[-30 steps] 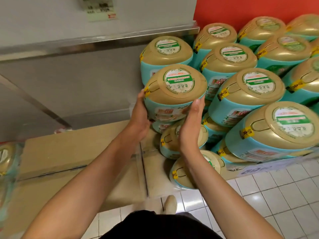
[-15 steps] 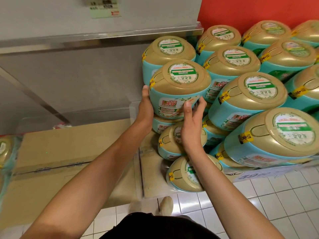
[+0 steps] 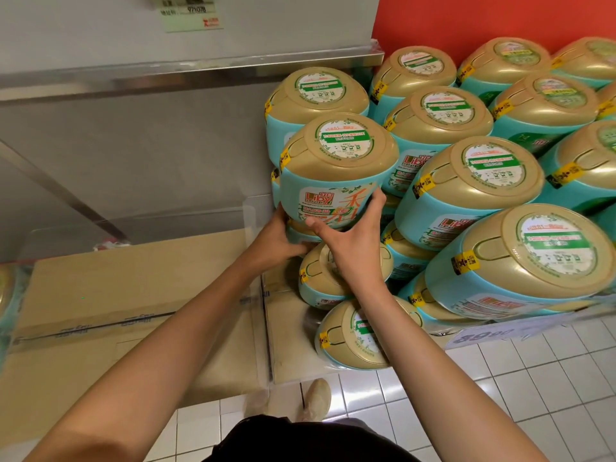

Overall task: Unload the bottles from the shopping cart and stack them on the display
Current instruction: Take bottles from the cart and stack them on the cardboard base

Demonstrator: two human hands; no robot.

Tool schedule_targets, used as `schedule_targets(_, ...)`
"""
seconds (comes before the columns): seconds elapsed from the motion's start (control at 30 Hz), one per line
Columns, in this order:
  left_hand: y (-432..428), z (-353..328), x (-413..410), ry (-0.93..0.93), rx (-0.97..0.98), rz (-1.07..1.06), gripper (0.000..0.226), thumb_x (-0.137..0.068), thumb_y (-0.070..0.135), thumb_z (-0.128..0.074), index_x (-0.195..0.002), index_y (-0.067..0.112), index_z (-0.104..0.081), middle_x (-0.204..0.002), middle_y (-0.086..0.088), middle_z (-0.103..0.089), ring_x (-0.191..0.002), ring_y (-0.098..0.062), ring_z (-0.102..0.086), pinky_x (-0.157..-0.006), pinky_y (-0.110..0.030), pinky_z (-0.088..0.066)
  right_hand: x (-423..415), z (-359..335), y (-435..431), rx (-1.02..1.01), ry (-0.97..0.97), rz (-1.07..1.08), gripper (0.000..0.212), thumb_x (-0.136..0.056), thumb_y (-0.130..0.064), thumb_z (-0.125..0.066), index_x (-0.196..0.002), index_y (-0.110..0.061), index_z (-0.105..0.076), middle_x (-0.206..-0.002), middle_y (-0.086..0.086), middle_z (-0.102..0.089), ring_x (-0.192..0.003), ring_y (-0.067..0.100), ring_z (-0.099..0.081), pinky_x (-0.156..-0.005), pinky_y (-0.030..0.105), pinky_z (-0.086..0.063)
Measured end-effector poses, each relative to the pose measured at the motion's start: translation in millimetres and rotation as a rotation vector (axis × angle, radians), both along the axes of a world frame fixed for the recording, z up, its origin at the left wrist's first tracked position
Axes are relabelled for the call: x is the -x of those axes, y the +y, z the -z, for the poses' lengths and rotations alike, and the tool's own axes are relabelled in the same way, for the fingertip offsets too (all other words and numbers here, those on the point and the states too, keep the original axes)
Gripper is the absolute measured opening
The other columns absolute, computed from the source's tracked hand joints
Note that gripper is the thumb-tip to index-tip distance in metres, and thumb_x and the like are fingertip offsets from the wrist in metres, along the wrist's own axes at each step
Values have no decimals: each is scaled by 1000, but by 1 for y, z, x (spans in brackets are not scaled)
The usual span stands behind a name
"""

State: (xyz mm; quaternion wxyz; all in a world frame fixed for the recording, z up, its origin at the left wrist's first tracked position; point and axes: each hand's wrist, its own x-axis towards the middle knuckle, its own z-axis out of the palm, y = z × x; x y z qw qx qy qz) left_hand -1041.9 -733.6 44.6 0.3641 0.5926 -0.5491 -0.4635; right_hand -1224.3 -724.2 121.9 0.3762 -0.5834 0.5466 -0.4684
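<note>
Two hands: both are on one bottle (image 3: pixel 336 171), teal body with a gold lid, held at the near-left corner of the stack.
Left hand (image 3: pixel 280 240): cupped under the bottle's lower left side, fingers hidden beneath it, so how they lie I cannot tell.
Right hand (image 3: pixel 353 241): fingers spread and pressed against the front label and lower right side, thumb across the front.
Bottle position: upright, tipped slightly toward the viewer, above a lower bottle (image 3: pixel 330 275) and just in front of the far-left bottle (image 3: pixel 316 95) of the top tier.
Display (image 3: pixel 466 181): tiers of like bottles fill the right side against the red wall (image 3: pixel 483 21); flat cardboard (image 3: pixel 133 295) lies on the left.
Step in hand: placing, judged from the bottle sitting at the stack's level while gripped on both sides.
Next move: likely settle it level on the lids below, check it does not rock, then let go.
Risk: a tilted seat could let it slide off toward the tiled floor (image 3: pixel 500 395).
Cart: not in view.
</note>
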Motion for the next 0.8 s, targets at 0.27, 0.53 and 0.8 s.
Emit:
schedule_targets(0.27, -17, 3, -7, -50, 44, 39, 110, -59, 32, -102, -151, 27, -44, -140, 12, -64, -129, -9, -61, -109, -45, -53, 1, -2, -12, 6, 24, -13, 100, -63, -37, -100, -137, -16, -35, -134, 1, -60, -130, 17, -58, -105, 46, -54)
schedule_targets(0.53, -10, 1, -7, -95, 53, 6, 118, -50, 47, -102, -150, 36, -39, -137, 21, -62, -126, 1, -60, -107, -37, -54, 6, -6, -11, 4, 63, -23, 104, -63, -42, -100, -140, -16, -35, -136, 3, -56, -132, 20, -55, -107, 49, -52)
schedule_targets(0.8, -3, 6, -3, -62, 32, -11, 115, -54, 50, -98, -150, 38, -35, -147, 14, -57, -136, -6, -54, -115, -44, -47, 6, -2, -10, 11, 87, -15, 104, -65, -45, -98, -142, -15, -36, -137, 0, -57, -132, 14, -56, -107, 46, -52)
